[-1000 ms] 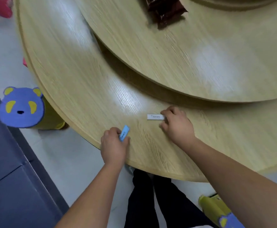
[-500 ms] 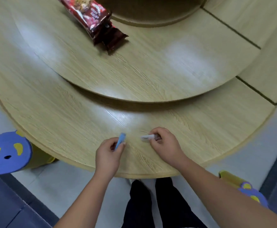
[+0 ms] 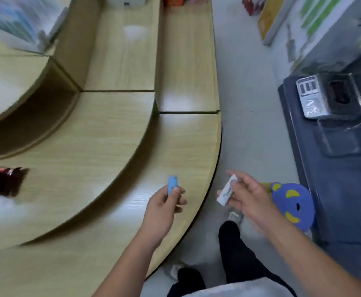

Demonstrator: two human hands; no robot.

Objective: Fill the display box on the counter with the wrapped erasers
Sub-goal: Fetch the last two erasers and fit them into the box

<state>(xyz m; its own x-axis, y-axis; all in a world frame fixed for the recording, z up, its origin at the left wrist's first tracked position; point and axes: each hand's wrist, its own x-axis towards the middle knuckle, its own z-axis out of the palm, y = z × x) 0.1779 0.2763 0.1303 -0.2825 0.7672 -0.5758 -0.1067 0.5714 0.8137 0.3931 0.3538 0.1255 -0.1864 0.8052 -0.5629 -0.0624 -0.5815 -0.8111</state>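
Currently a small light-blue wrapped eraser (image 3: 172,185) is pinched upright between the thumb and curled fingers of the left hand (image 3: 163,203), at 6 o'clock, over the rim of the pale wooden tiered round table (image 3: 111,168). A white rectangular wrapped eraser (image 3: 227,191) is held by the right hand (image 3: 248,197) at 5 o'clock, off the table and over the grey floor. It is pinched only lightly by the thumb and fingertips, with the other fingers loosely spread.

A grey box-like object (image 3: 329,97) is seen on the dark blue counter (image 3: 336,189) at 2 o'clock. It is judged likely the display box, but it is too blurred to confirm.

Risks:
- The white eraser could be dropped to the floor, because the grip is loose.
- The blue bear-face stool (image 3: 292,202), just beside the right hand and between it and the counter, could be knocked or tripped over.
- The box could be missed if the reach is rushed.
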